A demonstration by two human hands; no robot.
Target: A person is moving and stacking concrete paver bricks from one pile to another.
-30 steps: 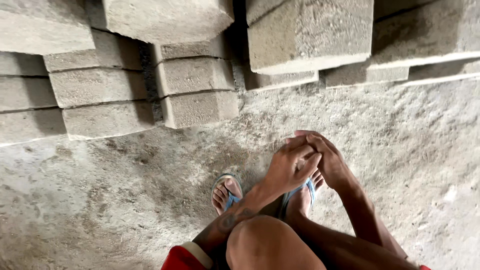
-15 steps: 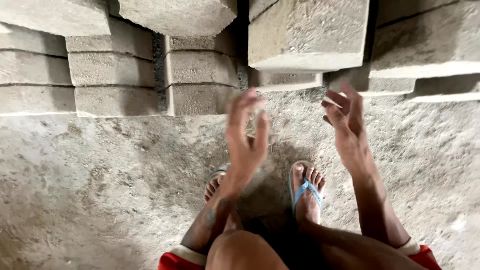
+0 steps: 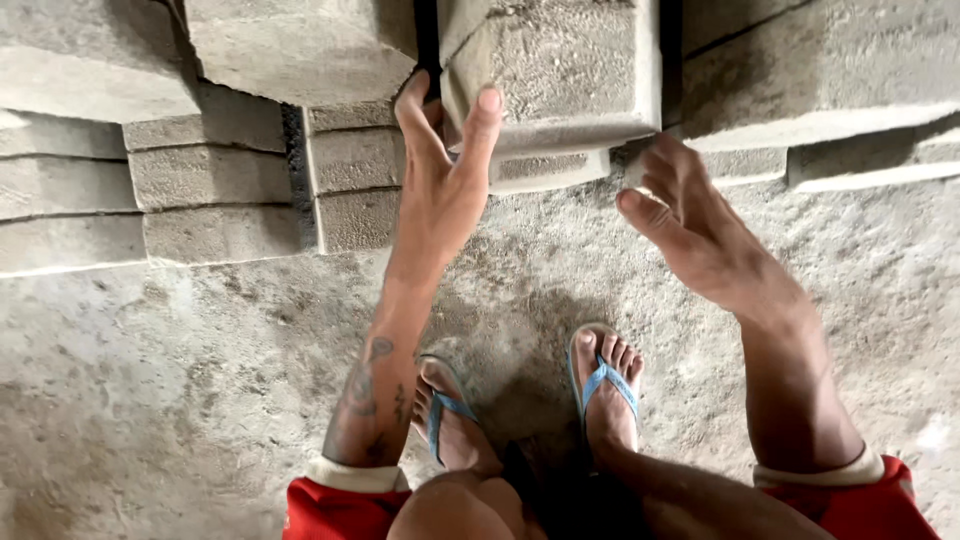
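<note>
While both hands are spreading wide, fingers apart and holding nothing, the left hand (image 3: 440, 185) is touching the near left corner of a grey concrete block (image 3: 560, 70) with its thumb and fingertips. The right hand (image 3: 690, 225) is hovering just below the block's right corner. Rough, pitted and pale-edged, the block is sitting atop stacked blocks (image 3: 215, 190) on the concrete floor (image 3: 180, 360).
</note>
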